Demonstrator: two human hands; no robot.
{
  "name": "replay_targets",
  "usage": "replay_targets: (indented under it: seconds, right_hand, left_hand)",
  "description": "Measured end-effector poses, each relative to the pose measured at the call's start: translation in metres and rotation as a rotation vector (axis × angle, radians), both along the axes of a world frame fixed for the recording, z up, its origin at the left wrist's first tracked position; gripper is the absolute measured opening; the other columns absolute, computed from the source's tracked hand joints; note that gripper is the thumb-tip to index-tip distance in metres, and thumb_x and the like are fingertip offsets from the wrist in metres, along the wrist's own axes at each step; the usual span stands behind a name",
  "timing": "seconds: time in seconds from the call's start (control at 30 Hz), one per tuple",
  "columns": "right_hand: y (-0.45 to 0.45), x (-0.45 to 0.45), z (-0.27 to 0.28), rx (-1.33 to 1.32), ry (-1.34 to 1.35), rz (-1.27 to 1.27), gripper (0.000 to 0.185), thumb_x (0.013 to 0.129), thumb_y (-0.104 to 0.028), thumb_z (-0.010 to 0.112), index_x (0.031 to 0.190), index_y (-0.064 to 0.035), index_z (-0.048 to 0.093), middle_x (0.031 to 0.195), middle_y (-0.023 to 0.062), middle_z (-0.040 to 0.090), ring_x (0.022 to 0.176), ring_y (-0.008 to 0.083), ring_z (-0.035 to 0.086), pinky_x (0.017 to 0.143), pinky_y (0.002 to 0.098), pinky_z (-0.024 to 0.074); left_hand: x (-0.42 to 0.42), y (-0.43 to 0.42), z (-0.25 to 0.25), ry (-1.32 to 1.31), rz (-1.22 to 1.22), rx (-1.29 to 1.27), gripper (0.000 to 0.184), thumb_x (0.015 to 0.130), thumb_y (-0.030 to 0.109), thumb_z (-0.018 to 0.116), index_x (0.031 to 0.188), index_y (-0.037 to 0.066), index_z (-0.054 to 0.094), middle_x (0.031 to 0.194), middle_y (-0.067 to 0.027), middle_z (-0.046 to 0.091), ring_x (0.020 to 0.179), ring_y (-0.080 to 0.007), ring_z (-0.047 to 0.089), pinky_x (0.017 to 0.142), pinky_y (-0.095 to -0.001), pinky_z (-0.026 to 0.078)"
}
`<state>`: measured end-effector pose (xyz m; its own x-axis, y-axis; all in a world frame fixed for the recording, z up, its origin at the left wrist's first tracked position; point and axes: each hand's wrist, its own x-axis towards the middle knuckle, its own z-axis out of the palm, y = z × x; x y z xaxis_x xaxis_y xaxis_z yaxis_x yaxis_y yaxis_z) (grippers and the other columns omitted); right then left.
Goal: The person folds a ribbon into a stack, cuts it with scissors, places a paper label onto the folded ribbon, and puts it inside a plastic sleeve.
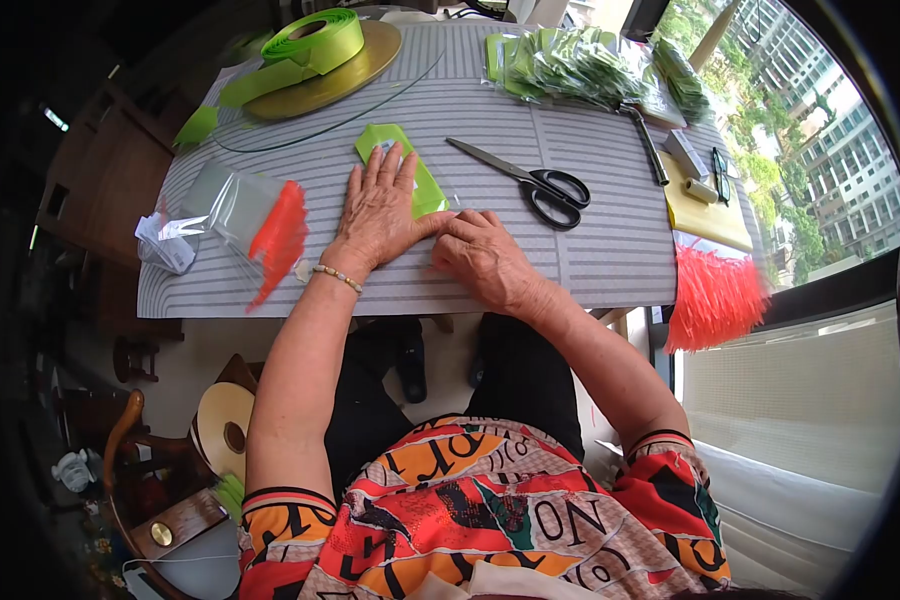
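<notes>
My left hand (378, 205) lies flat, fingers stretched out, on a bright green folded ribbon in a clear plastic sleeve (428, 190). The sleeve slants across the striped tablecloth. My right hand (485, 258) is closed, its fingers curled at the sleeve's lower end and close to my left thumb. What those fingers pinch, if anything, is hidden. To the right of the sleeve lie black-handled scissors (530, 180), their blades pointing up and left. On the left, a stack of clear plastic bags (232, 205) rests beside red plastic strands (280, 230).
A green ribbon roll (312, 40) sits on a gold spool (365, 70) at the back left. Several packed green sleeves (570, 65) are heaped at the back right. Eyeglasses (721, 175) and red fringe (715, 295) lie by the right edge, the fringe overhanging it.
</notes>
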<state>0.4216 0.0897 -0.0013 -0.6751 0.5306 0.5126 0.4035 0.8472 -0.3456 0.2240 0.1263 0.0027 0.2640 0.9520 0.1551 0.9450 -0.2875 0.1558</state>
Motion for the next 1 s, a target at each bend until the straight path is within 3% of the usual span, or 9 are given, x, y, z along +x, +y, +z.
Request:
replay_targets:
  seconds: [0.23,0.47,0.5,0.67,0.7,0.73,0.8,0.87,1.0]
  right_hand:
    - [0.004,0.003,0.003,-0.101,-0.064,0.041,0.008,0.084,-0.016,0.061,0.086,-0.0085,0.059,0.099,0.0065,0.058,0.098,0.0266,0.053,0.085,0.0389,0.0398]
    - [-0.021,0.033,0.019,-0.154,0.246,0.109,0.011,0.080,-0.006,0.065,0.085,-0.0068,0.055,0.085,0.0089,0.058,0.091,0.0318,0.055,0.084,0.0420,0.0431]
    - [-0.032,0.047,0.028,-0.310,0.216,0.073,0.012,0.083,-0.005,0.066,0.088,-0.0059,0.054,0.091,0.0091,0.059,0.097,0.0313,0.056,0.088,0.0404,0.0451]
    - [-0.081,0.128,0.044,-0.609,0.355,-0.189,0.006,0.092,-0.008,0.063,0.092,-0.0049,0.059,0.086,0.0065,0.062,0.082,0.0190,0.061,0.072,0.0314,0.0486]
    - [-0.087,0.148,0.045,-0.790,0.479,-0.294,0.006,0.094,-0.009,0.063,0.094,-0.0035,0.060,0.083,0.0029,0.062,0.074,0.0099,0.059,0.065,0.0260,0.0478]
    - [-0.091,0.167,0.057,-0.825,0.525,-0.452,0.005,0.093,-0.007,0.063,0.093,-0.0029,0.061,0.082,0.0006,0.061,0.074,0.0066,0.058,0.065,0.0231,0.0475]
    - [-0.084,0.217,0.053,-0.769,0.751,-0.627,0.006,0.091,-0.007,0.064,0.093,-0.0014,0.062,0.082,0.0025,0.060,0.071,0.0099,0.056,0.065,0.0250,0.0494]
    - [-0.073,0.269,0.060,-0.657,0.866,-0.811,0.019,0.089,-0.005,0.064,0.107,0.0011,0.059,0.081,0.0059,0.062,0.066,0.0101,0.057,0.059,0.0246,0.0484]
    - [-0.040,0.355,0.059,-0.496,0.734,-1.142,0.026,0.088,-0.004,0.064,0.112,0.0019,0.057,0.077,0.0075,0.064,0.059,0.0099,0.055,0.051,0.0244,0.0448]
  left_hand:
    - [-0.001,0.001,-0.002,0.001,0.006,0.010,0.108,0.078,0.077,0.054,0.150,0.000,0.029,0.157,-0.0204,0.024,0.148,-0.0378,0.016,0.119,-0.0526,0.013]
    - [0.002,-0.002,0.002,0.032,0.006,0.019,0.104,0.079,0.071,0.059,0.149,0.000,0.031,0.157,-0.0209,0.025,0.148,-0.0364,0.017,0.119,-0.0529,0.013]
    - [0.004,-0.002,0.004,0.033,0.016,0.009,0.102,0.080,0.067,0.062,0.149,0.000,0.030,0.157,-0.0205,0.025,0.148,-0.0350,0.016,0.119,-0.0525,0.013]
    - [0.005,-0.002,0.003,0.038,0.009,-0.035,0.099,0.082,0.061,0.063,0.151,0.002,0.026,0.160,-0.0168,0.021,0.149,-0.0337,0.012,0.119,-0.0526,0.010]
    - [0.002,-0.001,0.001,0.035,0.006,-0.028,0.098,0.083,0.061,0.062,0.152,0.002,0.025,0.160,-0.0162,0.020,0.149,-0.0337,0.012,0.119,-0.0529,0.010]
    - [0.001,-0.001,-0.001,0.046,0.001,-0.022,0.098,0.083,0.062,0.061,0.152,0.002,0.025,0.160,-0.0159,0.020,0.149,-0.0338,0.011,0.119,-0.0530,0.010]
    - [-0.001,0.001,-0.004,0.070,-0.001,-0.014,0.099,0.083,0.064,0.059,0.152,0.003,0.023,0.161,-0.0152,0.019,0.149,-0.0339,0.011,0.119,-0.0532,0.010]
    - [-0.001,0.000,-0.004,0.073,-0.004,-0.014,0.100,0.083,0.066,0.058,0.153,0.003,0.023,0.161,-0.0150,0.018,0.149,-0.0339,0.011,0.119,-0.0532,0.010]
    - [-0.001,0.001,-0.003,0.085,-0.008,-0.009,0.101,0.083,0.067,0.057,0.153,0.004,0.022,0.161,-0.0147,0.018,0.149,-0.0336,0.011,0.119,-0.0525,0.010]
